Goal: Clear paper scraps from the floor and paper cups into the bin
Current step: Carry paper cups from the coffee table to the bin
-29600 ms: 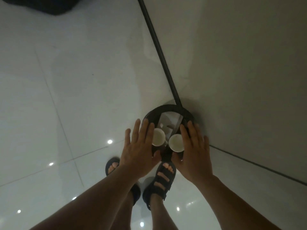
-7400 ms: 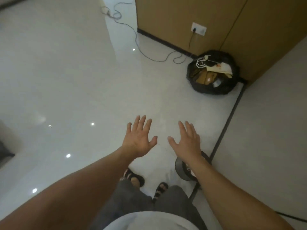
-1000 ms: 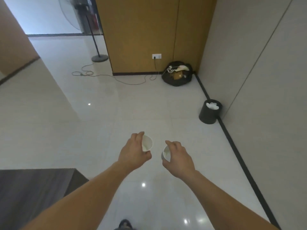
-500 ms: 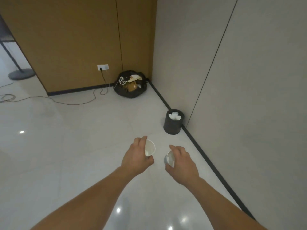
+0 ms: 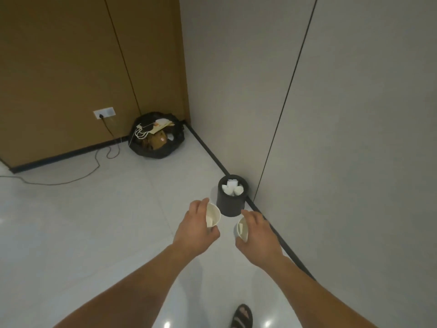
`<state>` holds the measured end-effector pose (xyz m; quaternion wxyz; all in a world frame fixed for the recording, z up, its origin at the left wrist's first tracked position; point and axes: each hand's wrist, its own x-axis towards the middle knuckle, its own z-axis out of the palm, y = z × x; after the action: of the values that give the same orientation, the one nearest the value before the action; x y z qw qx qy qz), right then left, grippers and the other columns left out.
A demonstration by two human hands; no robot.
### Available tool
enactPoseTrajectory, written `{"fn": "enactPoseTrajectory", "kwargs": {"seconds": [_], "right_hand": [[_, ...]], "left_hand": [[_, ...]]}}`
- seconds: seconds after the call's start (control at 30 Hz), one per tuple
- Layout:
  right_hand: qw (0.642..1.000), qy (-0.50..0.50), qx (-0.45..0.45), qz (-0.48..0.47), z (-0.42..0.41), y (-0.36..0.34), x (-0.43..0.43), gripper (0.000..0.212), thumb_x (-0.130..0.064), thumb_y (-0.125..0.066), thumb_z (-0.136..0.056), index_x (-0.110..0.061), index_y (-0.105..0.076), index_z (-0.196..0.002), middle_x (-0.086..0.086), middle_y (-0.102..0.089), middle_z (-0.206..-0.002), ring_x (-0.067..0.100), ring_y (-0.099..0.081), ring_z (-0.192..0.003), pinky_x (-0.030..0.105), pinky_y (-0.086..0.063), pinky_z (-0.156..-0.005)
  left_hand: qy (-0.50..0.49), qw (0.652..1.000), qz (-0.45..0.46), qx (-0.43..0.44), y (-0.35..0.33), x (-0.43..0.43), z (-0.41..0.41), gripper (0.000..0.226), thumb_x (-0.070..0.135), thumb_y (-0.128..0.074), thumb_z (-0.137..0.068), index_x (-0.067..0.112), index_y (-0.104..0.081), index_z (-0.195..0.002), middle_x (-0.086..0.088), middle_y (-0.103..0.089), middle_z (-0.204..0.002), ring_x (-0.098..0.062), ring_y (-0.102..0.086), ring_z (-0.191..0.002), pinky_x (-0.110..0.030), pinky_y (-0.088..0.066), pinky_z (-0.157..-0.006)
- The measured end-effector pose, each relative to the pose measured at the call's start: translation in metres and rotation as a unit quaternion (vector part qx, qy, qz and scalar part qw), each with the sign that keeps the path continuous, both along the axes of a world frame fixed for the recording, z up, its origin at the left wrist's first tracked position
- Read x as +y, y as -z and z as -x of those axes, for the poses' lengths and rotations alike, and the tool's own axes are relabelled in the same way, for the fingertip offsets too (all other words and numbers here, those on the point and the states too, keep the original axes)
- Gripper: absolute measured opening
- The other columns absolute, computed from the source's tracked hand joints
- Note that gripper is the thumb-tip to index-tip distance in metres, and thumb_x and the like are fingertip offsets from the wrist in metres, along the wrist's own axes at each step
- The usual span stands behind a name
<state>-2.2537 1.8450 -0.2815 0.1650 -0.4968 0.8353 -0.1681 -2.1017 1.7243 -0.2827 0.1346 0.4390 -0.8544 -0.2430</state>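
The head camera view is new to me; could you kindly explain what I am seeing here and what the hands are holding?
There is no machine here: a person wears one wide-angle camera on the head, looking forward and down, so the two bare arms reaching in from below are their own. The left hand grips a white paper cup, and the right hand grips a second paper cup. Just beyond them a black bin stands on the pale tiled floor beside the grey wall, with white paper already inside. Further back, in the corner, sits a black rubbish bag, beside a wall socket with a cable trailing over the floor. A sandalled foot shows at the bottom edge.
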Motion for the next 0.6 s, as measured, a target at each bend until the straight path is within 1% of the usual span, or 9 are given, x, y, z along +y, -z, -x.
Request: {"fn": "enactPoseTrajectory", "kwargs": {"seconds": [0.07, 0.2, 0.27, 0.33, 0.43, 0.5, 0.6], "right_hand": [[1.0, -0.011, 0.006, -0.003, 0.037, -0.002, -0.031, 0.075, -0.039, -0.059, -0.086, -0.026, -0.022, -0.151, -0.002, -0.029, -0.148, 0.021, -0.039, -0.128, 0.032, -0.043, -0.097], [1.0, -0.006, 0.008, -0.01, 0.101, -0.003, -0.091, 0.076, -0.037, -0.061, -0.085, -0.027, -0.023, -0.15, -0.002, -0.031, -0.145, 0.022, -0.04, -0.125, 0.032, -0.043, -0.095], [1.0, -0.009, 0.006, -0.017, 0.125, 0.0, -0.119, 0.075, -0.037, -0.061, -0.085, -0.028, -0.024, -0.149, -0.002, -0.032, -0.144, 0.022, -0.041, -0.123, 0.032, -0.043, -0.094], [1.0, -0.01, 0.005, -0.018, 0.146, 0.006, -0.147, 0.074, -0.037, -0.062, -0.084, -0.029, -0.026, -0.148, -0.002, -0.033, -0.144, 0.021, -0.042, -0.123, 0.031, -0.045, -0.093], [1.0, -0.006, 0.01, -0.023, 0.182, 0.023, -0.203, 0.075, -0.039, -0.062, -0.084, -0.028, -0.026, -0.149, -0.002, -0.032, -0.146, 0.022, -0.041, -0.125, 0.032, -0.045, -0.096], [1.0, 0.008, 0.009, -0.027, 0.204, 0.036, -0.244, 0.075, -0.04, -0.062, -0.084, -0.028, -0.026, -0.149, -0.002, -0.032, -0.146, 0.021, -0.041, -0.126, 0.031, -0.044, -0.098], [0.999, 0.02, 0.0, -0.038, 0.236, 0.057, -0.298, 0.075, -0.039, -0.063, -0.084, -0.027, -0.028, -0.15, -0.001, -0.034, -0.147, 0.019, -0.041, -0.126, 0.028, -0.044, -0.097]], "left_hand": [[-0.01, 1.0, -0.006, 0.002, -0.001, -0.032, 0.034, 0.081, 0.039, -0.067, -0.077, 0.025, -0.023, -0.144, 0.003, -0.03, -0.14, -0.021, -0.05, -0.113, -0.032, -0.049, -0.088], [-0.028, 0.999, -0.026, 0.034, 0.001, -0.09, 0.092, 0.084, 0.037, -0.07, -0.078, 0.031, -0.019, -0.145, 0.004, -0.028, -0.14, -0.02, -0.05, -0.112, -0.031, -0.049, -0.088], [-0.017, 0.999, -0.034, 0.038, 0.006, -0.118, 0.113, 0.083, 0.037, -0.069, -0.079, 0.035, -0.019, -0.145, 0.007, -0.026, -0.137, -0.02, -0.051, -0.11, -0.028, -0.047, -0.086], [-0.02, 0.997, -0.053, 0.045, 0.015, -0.15, 0.133, 0.08, 0.037, -0.067, -0.08, 0.037, -0.019, -0.144, 0.011, -0.023, -0.134, -0.019, -0.052, -0.108, -0.022, -0.042, -0.084], [-0.01, 0.996, -0.076, 0.048, 0.035, -0.208, 0.174, 0.078, 0.035, -0.065, -0.08, 0.035, -0.021, -0.145, 0.011, -0.023, -0.137, -0.017, -0.05, -0.11, -0.018, -0.038, -0.085], [0.008, 0.995, -0.089, 0.045, 0.05, -0.249, 0.205, 0.078, 0.034, -0.066, -0.08, 0.032, -0.023, -0.145, 0.006, -0.025, -0.14, -0.018, -0.049, -0.112, -0.018, -0.039, -0.086], [0.032, 0.992, -0.113, 0.037, 0.072, -0.309, 0.248, 0.077, 0.034, -0.068, -0.08, 0.03, -0.025, -0.144, 0.003, -0.028, -0.141, -0.018, -0.047, -0.117, -0.023, -0.043, -0.09]]}}
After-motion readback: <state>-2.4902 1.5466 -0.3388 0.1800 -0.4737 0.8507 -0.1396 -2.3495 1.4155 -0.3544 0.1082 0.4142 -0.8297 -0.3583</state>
